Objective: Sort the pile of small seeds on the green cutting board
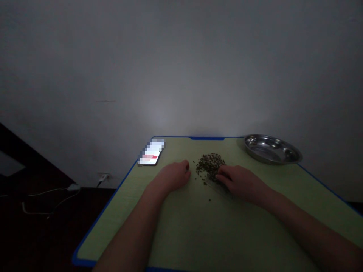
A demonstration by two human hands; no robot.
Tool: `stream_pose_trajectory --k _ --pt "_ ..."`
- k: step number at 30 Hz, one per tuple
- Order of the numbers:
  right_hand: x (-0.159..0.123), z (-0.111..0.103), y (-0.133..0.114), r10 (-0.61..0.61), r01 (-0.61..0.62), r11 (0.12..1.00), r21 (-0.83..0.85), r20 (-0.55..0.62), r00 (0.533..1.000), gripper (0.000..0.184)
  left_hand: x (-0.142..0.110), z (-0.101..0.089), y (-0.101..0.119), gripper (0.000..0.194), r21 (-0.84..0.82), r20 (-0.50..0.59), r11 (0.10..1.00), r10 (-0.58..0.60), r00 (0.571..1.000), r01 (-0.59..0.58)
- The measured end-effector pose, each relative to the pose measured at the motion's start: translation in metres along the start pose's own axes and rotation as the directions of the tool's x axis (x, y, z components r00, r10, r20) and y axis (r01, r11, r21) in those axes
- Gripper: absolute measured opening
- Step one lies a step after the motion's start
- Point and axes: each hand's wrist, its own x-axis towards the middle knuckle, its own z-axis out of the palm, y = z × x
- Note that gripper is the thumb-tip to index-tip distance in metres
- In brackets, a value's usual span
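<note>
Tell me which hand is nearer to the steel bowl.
Right. The right hand is at the dark grains, left of the steel bowl; the left hand is farther left, past them.

you have one left hand (176, 175), one right hand (244, 184), one table (187, 234), one phone (153, 152), one metal bowl (270, 150), one wall socket (103, 176) and one pile of dark grains (210, 162), too many to count.
</note>
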Motion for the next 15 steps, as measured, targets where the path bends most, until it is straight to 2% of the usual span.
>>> stream_pose_trajectory --k 5,15 --pt "-0.0003 0.0015 -0.0029 0.012 -0.012 1.0 -0.008 -0.007 1.0 0.021 -0.0001 -0.0012 0.001 0.029 -0.005 0.001 1.0 -0.006 1.0 0.006" --pt "0.0008 0.001 0.0063 0.061 -0.064 0.996 -0.063 -0.054 0.997 0.023 -0.0025 -0.0046 0.0041 0.03 0.008 0.027 1.0 -0.007 1.0 0.007"
